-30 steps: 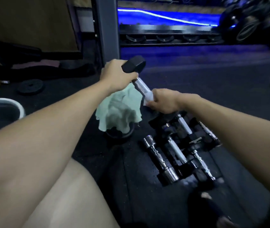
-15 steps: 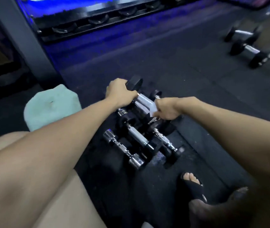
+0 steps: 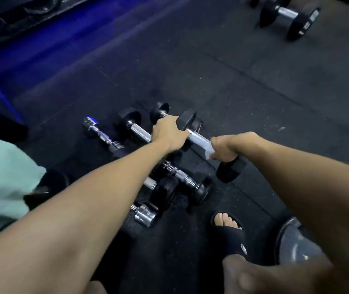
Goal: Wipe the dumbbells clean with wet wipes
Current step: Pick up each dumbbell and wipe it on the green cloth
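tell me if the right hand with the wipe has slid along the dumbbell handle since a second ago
No clear slide. The right hand still pinches the white wet wipe on the chrome handle near the lower black hex head, as before; the camera moved instead.

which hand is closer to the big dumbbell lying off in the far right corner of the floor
Right. The right hand, pinching the wet wipe on the held dumbbell's handle, is nearer the far dumbbell; the left hand grips further left.

Left forearm hid pt of dumbbell pile [image 3: 169, 187]; green towel [image 3: 1, 177] cut off by left edge, blurred.
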